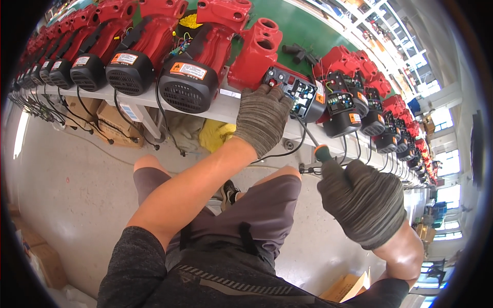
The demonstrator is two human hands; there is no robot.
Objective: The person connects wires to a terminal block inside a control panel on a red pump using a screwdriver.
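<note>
A red pump lies on the bench in front of me, its black control box uncovered so that a circuit board shows. My left hand, in a grey striped knit glove, has its fingers curled over the near left edge of that box; what lies under the fingertips is hidden. In my right hand, gloved the same way, is a screwdriver with a green and orange handle. The fingers are closed round the handle, and the shaft slants up toward the board's near edge. Its tip is too small to make out.
Red pumps with black motor covers line the bench to the left. More pumps with open boxes stand to the right. Black power cables hang off the front edge. Below are a yellow cloth and cardboard boxes.
</note>
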